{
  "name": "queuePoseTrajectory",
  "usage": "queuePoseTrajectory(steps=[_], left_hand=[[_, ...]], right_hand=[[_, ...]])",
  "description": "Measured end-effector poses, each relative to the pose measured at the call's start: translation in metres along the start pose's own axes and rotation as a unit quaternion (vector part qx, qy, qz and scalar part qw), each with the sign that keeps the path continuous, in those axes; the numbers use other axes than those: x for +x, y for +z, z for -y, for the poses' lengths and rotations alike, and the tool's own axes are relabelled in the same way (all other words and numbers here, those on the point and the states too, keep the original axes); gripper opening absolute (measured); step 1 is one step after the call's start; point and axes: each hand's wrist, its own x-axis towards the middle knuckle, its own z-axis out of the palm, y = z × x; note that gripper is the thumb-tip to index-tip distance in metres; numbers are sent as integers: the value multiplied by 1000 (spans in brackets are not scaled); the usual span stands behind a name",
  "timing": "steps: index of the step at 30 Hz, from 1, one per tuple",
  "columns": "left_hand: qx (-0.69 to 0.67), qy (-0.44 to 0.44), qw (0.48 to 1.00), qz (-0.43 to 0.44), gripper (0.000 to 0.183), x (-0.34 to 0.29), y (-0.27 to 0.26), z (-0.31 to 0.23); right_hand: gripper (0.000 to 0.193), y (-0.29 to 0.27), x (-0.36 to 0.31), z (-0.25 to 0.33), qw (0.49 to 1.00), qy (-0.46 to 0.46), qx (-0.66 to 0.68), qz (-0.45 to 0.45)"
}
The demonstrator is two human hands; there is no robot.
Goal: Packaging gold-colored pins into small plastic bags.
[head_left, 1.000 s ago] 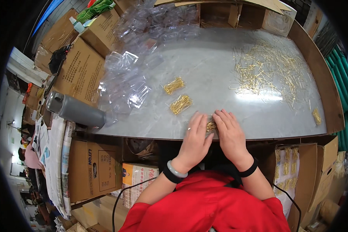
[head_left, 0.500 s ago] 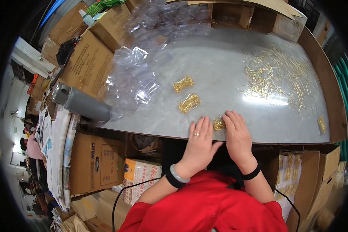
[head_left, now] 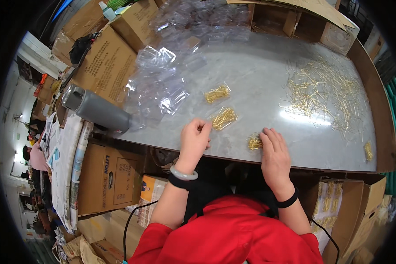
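My right hand (head_left: 276, 154) lies with its fingers stretched out on the grey table, its fingertips against a small heap of gold metal hooks (head_left: 254, 141). Curled with bent fingers, my left hand (head_left: 195, 140) is over the table's front edge; whether anything is in it is hidden. Just beyond its fingertips is a bundle of gold hooks (head_left: 224, 118), seemingly in clear plastic. Behind that lies a second such bundle (head_left: 217, 94).
Clear plastic packs (head_left: 163, 90) are piled at the left and back. A grey bottle (head_left: 97, 109) lies tilted at the left edge. Many loose gold hooks (head_left: 323, 92) spread at the right, near a small bundle (head_left: 368, 151). Cardboard boxes (head_left: 108, 66) border the table (head_left: 251, 66).
My left hand has moved left, away from the small heap of hooks, and its fingers have curled. My right hand stays beside the heap. The whole view has shifted slightly.
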Motion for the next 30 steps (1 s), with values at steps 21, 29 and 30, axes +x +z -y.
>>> queuePoseTrajectory(steps=[21, 29, 30], left_hand=[[-394, -132, 875, 248, 11, -91, 37, 74], [-433, -106, 862, 241, 10, -101, 40, 77], [-433, -100, 863, 240, 11, -103, 40, 77]], right_hand=[[39, -11, -15, 22, 998, -19, 33, 44], [42, -14, -49, 39, 992, -56, 82, 72], [42, -15, -49, 39, 992, -58, 88, 73]])
